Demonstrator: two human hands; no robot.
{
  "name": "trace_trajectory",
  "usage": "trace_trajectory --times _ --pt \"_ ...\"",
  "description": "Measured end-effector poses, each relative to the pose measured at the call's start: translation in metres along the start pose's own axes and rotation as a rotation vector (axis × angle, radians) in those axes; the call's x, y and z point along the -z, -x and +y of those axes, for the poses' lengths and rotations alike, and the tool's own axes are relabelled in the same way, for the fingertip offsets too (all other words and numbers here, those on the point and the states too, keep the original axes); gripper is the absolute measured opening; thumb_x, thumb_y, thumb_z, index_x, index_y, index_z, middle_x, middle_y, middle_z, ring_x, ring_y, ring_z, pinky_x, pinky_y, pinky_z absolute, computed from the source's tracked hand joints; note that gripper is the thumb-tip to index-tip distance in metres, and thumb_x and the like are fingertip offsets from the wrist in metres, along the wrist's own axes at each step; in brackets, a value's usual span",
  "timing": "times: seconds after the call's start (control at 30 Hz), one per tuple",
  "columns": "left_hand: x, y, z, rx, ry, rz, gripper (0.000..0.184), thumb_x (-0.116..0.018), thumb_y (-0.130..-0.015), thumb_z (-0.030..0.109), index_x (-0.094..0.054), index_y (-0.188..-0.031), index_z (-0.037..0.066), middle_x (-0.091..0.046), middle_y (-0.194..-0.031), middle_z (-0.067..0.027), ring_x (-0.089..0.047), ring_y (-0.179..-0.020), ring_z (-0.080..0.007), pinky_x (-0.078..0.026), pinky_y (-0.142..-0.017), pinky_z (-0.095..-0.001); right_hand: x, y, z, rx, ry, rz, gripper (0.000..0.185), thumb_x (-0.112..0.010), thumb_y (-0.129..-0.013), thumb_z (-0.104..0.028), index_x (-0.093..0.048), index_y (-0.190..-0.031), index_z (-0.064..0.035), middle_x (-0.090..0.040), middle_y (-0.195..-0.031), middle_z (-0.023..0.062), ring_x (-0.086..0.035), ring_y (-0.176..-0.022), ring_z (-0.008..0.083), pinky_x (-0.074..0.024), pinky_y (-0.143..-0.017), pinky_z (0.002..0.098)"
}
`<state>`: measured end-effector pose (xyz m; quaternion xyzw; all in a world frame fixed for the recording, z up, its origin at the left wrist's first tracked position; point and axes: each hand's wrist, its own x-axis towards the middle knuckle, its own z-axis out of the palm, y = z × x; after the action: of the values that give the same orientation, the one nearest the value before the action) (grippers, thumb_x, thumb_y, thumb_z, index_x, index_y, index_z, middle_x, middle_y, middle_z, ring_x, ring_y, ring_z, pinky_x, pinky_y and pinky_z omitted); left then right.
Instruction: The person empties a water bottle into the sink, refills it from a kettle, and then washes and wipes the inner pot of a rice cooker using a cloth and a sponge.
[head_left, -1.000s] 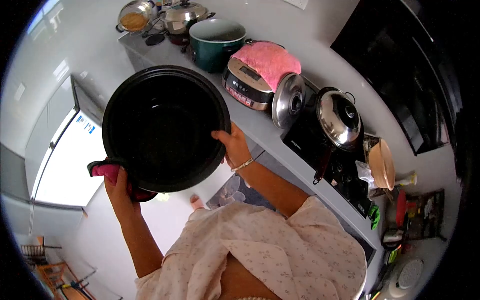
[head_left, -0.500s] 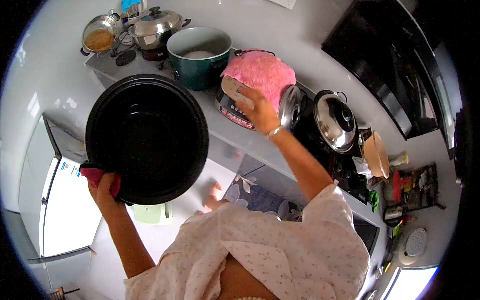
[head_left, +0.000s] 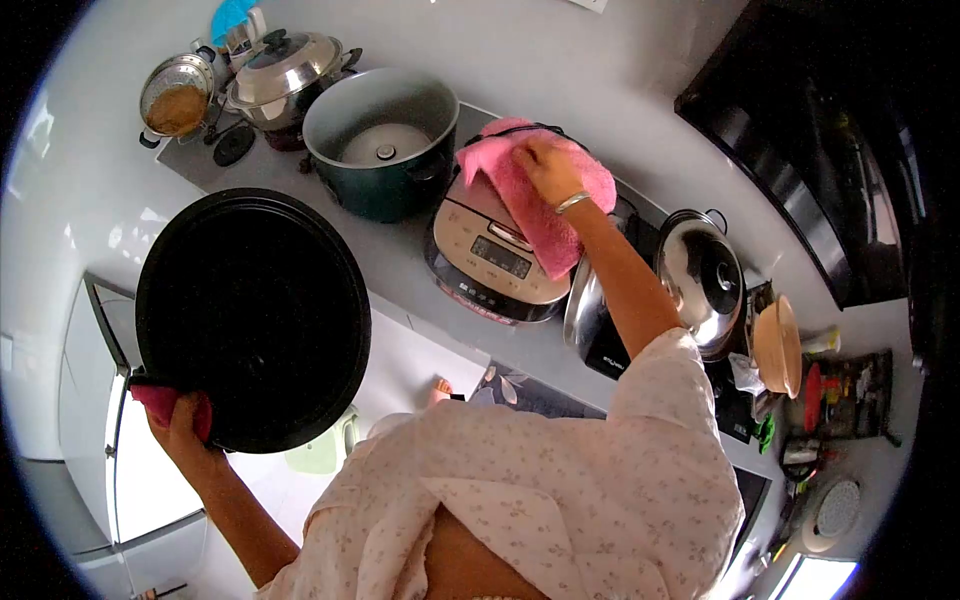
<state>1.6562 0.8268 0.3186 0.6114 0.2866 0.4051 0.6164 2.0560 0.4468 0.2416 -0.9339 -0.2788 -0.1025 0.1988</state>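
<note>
My left hand [head_left: 183,436] grips the rim of a large black inner pot [head_left: 252,310] at its lower left, with a dark red cloth [head_left: 170,405] between the fingers and the pot. The pot's dark round interior faces me. At the upper middle, my right hand [head_left: 548,172] is closed on a pink towel [head_left: 540,205], which lies over the back of a rice cooker [head_left: 490,250] and hangs down its right side. The cooker's front panel and display show. Left of it stands a green pot-shaped cooker body [head_left: 385,150] with a metal disc inside.
A lidded steel pot [head_left: 290,75] and a strainer [head_left: 177,100] stand at the counter's far left. Right of the cooker are a leaning steel lid [head_left: 587,305], a lidded wok [head_left: 702,275] on the stove and a wooden bowl [head_left: 777,345]. A fridge [head_left: 95,370] stands lower left.
My right hand has left the pot, passed over the rice cooker and taken hold of the pink towel, baring more of the lid. My left hand has moved left and down with the black pot.
</note>
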Motion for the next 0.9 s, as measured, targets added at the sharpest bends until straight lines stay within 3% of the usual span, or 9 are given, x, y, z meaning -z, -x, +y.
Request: trace_trajectory --times 0.13,0.2,0.27,0.53,0.57,0.6,0.7,0.73,0.9 --pt "-0.001 -0.016 -0.009 0.031 -0.027 -0.060 0.060 -0.069 -0.062 0.012 -0.051 -0.116 -0.004 -0.061 -0.099 -0.0112 -0.060 -0.084 -0.0234 -0.051 -0.076 -0.0318 0.002 -0.006 0.028 -0.223 -0.732 0.198 0.036 -0.050 -0.091 -0.031 -0.063 -0.107 -0.0011 -0.065 -0.103 0.0165 -0.061 -0.094 0.0306 -0.0459 -0.088 0.0354" --pt "-0.011 -0.019 0.001 0.056 0.010 -0.082 0.050 -0.063 -0.066 0.003 -0.052 -0.114 -0.002 -0.061 -0.098 -0.0106 -0.060 -0.086 -0.0227 -0.049 -0.080 -0.0306 0.017 -0.008 0.028 -0.696 -1.539 0.278 0.037 -0.050 -0.091 -0.032 -0.063 -0.106 -0.0002 -0.066 -0.102 0.0140 -0.061 -0.093 0.0261 -0.0477 -0.087 0.0341" --pt "-0.018 -0.024 0.004 0.061 0.015 -0.084 0.050 -0.063 -0.066 0.003 -0.052 -0.114 -0.002 -0.061 -0.098 -0.0105 -0.060 -0.086 -0.0225 -0.049 -0.080 -0.0307 0.034 -0.001 0.028 -0.686 -1.894 0.269 0.034 -0.042 -0.093 -0.028 -0.062 -0.105 -0.0019 -0.065 -0.103 0.0126 -0.062 -0.091 0.0265 -0.0526 -0.081 0.0392" --pt "-0.026 -0.057 0.005 -0.058 -0.017 -0.203 0.048 -0.064 -0.066 0.004 -0.053 -0.113 -0.001 -0.061 -0.098 -0.0116 -0.060 -0.086 -0.0223 -0.050 -0.078 -0.0301 0.061 0.014 0.006 -0.512 -1.987 0.439 0.031 -0.043 -0.093 -0.027 -0.059 -0.104 -0.0017 -0.064 -0.096 0.0136 -0.062 -0.087 0.0271 -0.0534 -0.078 0.0399" --pt "-0.024 -0.061 0.005 -0.066 -0.022 -0.227 0.049 -0.065 -0.065 0.004 -0.053 -0.113 -0.001 -0.061 -0.099 -0.0118 -0.060 -0.086 -0.0224 -0.050 -0.078 -0.0305 0.069 0.022 0.003 -0.413 -1.936 0.399 0.029 -0.045 -0.092 -0.026 -0.058 -0.101 -0.0019 -0.064 -0.094 0.0135 -0.062 -0.087 0.0267 -0.0531 -0.078 0.0391" --pt "-0.021 -0.065 0.007 -0.080 -0.033 -0.239 0.050 -0.066 -0.065 0.004 -0.054 -0.113 -0.001 -0.061 -0.099 -0.0120 -0.060 -0.087 -0.0225 -0.050 -0.077 -0.0309 0.080 0.028 -0.020 -0.566 -1.836 0.564 0.029 -0.046 -0.091 -0.026 -0.059 -0.099 -0.0017 -0.064 -0.091 0.0126 -0.062 -0.085 0.0261 -0.0528 -0.078 0.0386" --pt "-0.015 -0.077 0.011 -0.074 -0.038 -0.241 0.055 -0.067 -0.062 0.002 -0.054 -0.115 0.000 -0.061 -0.102 -0.0110 -0.060 -0.089 -0.0233 -0.050 -0.079 -0.0327 0.090 0.044 -0.044 -0.246 -1.457 0.529 0.029 -0.044 -0.094 -0.025 -0.058 -0.103 -0.0014 -0.064 -0.093 0.0116 -0.062 -0.088 0.0250 -0.0522 -0.080 0.0379" --pt "-0.016 -0.078 0.017 -0.078 -0.035 -0.241 0.059 -0.067 -0.062 0.001 -0.052 -0.119 -0.001 -0.061 -0.102 -0.0097 -0.060 -0.090 -0.0220 -0.049 -0.081 -0.0321 0.093 0.049 -0.061 -0.221 -1.914 0.532 0.031 -0.042 -0.095 -0.024 -0.057 -0.107 -0.0006 -0.064 -0.098 0.0127 -0.062 -0.090 0.0261 -0.0520 -0.082 0.0385" --pt "-0.013 -0.099 0.031 -0.117 -0.050 -0.326 0.064 -0.070 -0.059 0.002 -0.054 -0.120 0.000 -0.063 -0.099 -0.0091 -0.062 -0.083 -0.0214 -0.052 -0.074 -0.0291 0.086 0.079 -0.128 -0.069 -2.013 0.586 0.038 -0.043 -0.095 -0.026 -0.052 -0.120 0.0016 -0.063 -0.109 0.0158 -0.061 -0.100 0.0294 -0.0506 -0.089 0.0430"
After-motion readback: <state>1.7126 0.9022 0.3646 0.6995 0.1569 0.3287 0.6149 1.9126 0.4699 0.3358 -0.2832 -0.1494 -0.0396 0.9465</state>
